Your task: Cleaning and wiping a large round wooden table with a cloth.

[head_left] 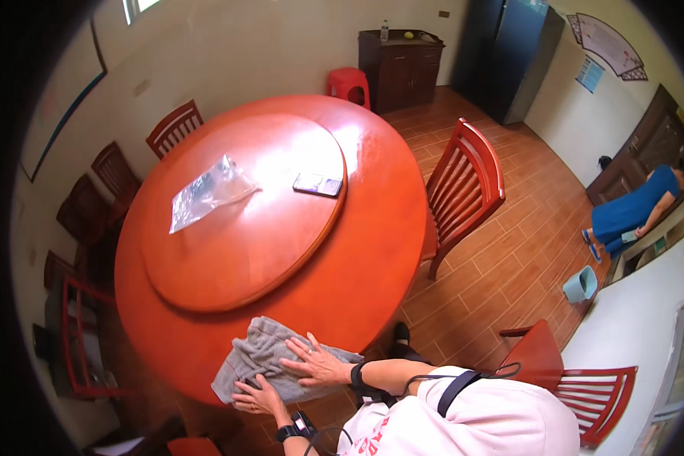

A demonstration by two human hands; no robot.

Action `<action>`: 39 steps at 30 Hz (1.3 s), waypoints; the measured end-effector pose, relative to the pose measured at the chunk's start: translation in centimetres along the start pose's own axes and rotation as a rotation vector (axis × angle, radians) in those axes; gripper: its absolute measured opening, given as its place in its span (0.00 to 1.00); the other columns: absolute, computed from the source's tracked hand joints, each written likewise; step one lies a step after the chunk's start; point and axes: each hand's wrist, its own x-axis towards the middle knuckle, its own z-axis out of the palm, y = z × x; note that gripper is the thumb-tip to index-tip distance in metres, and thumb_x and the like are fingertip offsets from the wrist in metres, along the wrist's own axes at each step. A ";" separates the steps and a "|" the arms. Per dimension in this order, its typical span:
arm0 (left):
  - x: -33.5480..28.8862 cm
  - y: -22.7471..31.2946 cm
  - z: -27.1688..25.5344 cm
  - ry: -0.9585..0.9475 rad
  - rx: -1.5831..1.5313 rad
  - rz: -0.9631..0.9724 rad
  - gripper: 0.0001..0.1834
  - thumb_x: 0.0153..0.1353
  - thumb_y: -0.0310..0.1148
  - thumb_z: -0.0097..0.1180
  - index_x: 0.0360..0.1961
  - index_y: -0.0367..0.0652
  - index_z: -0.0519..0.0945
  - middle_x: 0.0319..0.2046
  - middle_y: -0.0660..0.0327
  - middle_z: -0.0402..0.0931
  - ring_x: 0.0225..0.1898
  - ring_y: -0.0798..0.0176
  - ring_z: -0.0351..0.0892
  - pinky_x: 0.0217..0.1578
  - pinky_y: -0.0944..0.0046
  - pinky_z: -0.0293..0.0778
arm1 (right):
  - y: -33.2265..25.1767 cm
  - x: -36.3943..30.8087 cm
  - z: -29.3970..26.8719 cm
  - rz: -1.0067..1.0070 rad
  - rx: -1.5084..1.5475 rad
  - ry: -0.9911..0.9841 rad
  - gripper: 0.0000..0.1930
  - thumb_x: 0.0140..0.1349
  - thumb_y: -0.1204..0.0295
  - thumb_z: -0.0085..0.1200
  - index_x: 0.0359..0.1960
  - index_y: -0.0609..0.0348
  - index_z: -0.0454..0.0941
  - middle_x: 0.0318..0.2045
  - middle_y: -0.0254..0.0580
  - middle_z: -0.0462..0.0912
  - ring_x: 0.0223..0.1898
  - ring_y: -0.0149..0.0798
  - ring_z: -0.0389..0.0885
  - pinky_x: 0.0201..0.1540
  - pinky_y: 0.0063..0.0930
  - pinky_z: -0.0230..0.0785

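A grey cloth (262, 351) lies spread and rumpled on the near edge of the round reddish wooden table (387, 251). My left hand (258, 397) rests on the cloth's near part, fingers stretched out. Farther right, my right hand (319, 365) presses flat on the same cloth with its fingers spread. On the raised round turntable (243, 277) beyond the cloth lie a clear plastic bag (211, 191) and, to its right, a dark smartphone (318, 185).
Wooden chairs surround the table, one (467, 178) at right and another (596, 395) behind me. A red stool (349, 85) and dark cabinet (403, 70) stand at the back. By the right wall are a light blue bin (580, 284) and a person in blue (634, 207).
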 end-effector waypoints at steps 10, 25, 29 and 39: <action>-1.4 1.6 0.5 0.181 0.063 -0.014 0.40 0.63 0.61 0.44 0.70 0.53 0.56 0.69 0.41 0.47 0.70 0.35 0.43 0.66 0.40 0.48 | 1.2 1.0 0.1 -0.088 -0.030 0.016 0.32 0.59 0.53 0.51 0.65 0.48 0.61 0.67 0.63 0.52 0.70 0.56 0.47 0.69 0.58 0.37; -3.5 1.0 0.0 0.407 -0.072 0.077 0.36 0.58 0.53 0.54 0.65 0.49 0.65 0.67 0.43 0.52 0.66 0.34 0.52 0.60 0.36 0.58 | 0.7 -0.6 -0.1 -0.084 -0.044 0.056 0.29 0.58 0.54 0.52 0.62 0.45 0.66 0.65 0.61 0.57 0.68 0.55 0.55 0.69 0.57 0.41; -4.0 1.3 0.5 0.452 -0.051 0.134 0.37 0.59 0.53 0.53 0.66 0.50 0.63 0.69 0.43 0.49 0.68 0.35 0.50 0.59 0.37 0.59 | 0.6 -1.0 -0.8 -0.058 -0.097 0.049 0.30 0.57 0.53 0.51 0.62 0.45 0.66 0.65 0.60 0.58 0.68 0.54 0.55 0.68 0.56 0.42; -3.7 0.0 0.2 0.219 -0.031 0.021 0.38 0.60 0.55 0.50 0.69 0.53 0.59 0.70 0.46 0.46 0.70 0.38 0.45 0.59 0.33 0.57 | 0.3 -1.1 0.5 -0.099 -0.032 0.092 0.29 0.58 0.55 0.53 0.62 0.44 0.67 0.63 0.60 0.60 0.67 0.56 0.57 0.67 0.59 0.47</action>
